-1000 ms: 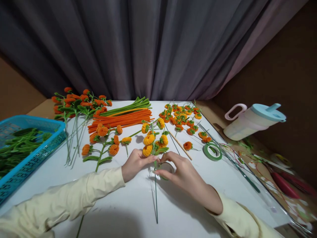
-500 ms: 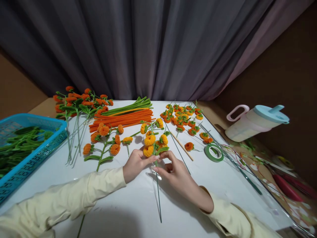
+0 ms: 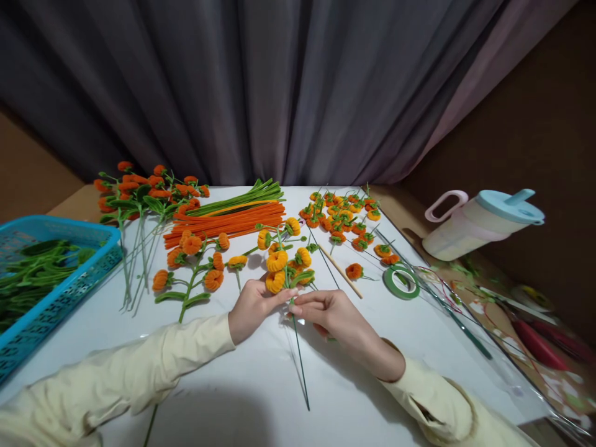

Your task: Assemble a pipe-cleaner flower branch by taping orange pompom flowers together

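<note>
A spray of yellow pumpkin-shaped pieces (image 3: 276, 261) with green leaves stands up from my fingers at the middle of the table. My left hand (image 3: 254, 308) pinches its green stem just under the lowest yellow piece. Right below, my right hand (image 3: 333, 313) has its thumb and fingertips closed on the same stem. A thin dark green wire (image 3: 300, 360) runs down from between the fingertips towards the table's near side. Left of my hands lies a finished-looking branch of orange pieces (image 3: 191, 244) with green leaves.
Orange and green fuzzy sticks (image 3: 228, 222) lie behind the spray. At left are a blue basket (image 3: 100, 253) of green leaves and orange sprays (image 3: 159, 194). On the right are small pumpkins (image 3: 343, 217), a wooden stick (image 3: 342, 273), green tape (image 3: 390, 283), a cup (image 3: 470, 230) and red-handled pliers (image 3: 535, 341).
My right hand's fingers have drawn together on the stem and turned to lie flatter across it. The leaf beside them has tilted up, and the wire's lower end has swung slightly right.
</note>
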`<state>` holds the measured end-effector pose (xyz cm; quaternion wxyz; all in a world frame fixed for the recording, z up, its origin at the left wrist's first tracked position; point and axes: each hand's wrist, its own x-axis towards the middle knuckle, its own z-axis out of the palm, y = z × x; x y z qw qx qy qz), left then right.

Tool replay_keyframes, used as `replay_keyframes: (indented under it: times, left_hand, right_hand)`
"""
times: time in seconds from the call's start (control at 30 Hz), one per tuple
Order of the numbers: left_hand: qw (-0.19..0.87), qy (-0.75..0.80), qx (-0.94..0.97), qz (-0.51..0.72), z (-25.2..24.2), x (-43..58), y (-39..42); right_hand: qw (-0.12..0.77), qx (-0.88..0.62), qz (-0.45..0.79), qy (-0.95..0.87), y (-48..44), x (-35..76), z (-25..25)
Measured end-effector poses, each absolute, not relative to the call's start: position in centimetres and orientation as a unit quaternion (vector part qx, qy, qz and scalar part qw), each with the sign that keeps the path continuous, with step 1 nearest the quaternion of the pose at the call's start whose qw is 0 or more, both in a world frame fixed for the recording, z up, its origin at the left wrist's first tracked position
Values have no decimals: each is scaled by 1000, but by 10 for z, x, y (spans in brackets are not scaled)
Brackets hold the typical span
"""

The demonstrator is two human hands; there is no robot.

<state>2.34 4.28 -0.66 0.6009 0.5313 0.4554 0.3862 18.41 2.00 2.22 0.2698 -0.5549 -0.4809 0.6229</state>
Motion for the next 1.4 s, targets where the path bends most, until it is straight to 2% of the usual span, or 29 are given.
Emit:
replay_keyframes:
  times: [0.17,0.57,0.93,1.1,1.4]
  left_hand:
    - [597,460,531,388,-6,24,42]
    - [624,429,512,405,-4,25,41]
    - [633,421,505,408,-7,23,42]
    - [640,412,502,411,-6,23,43]
    - [639,401,515,407,-6,23,41]
  right_hand:
    - [290,-548,654,-435,20,184,24]
    - [317,-561,638,-422,16,178,25]
    - [367,-562,524,-524,11,178,7]
    - [332,-581,462,-582,8,180,8]
    - [276,-581,439,-627,8,183,20]
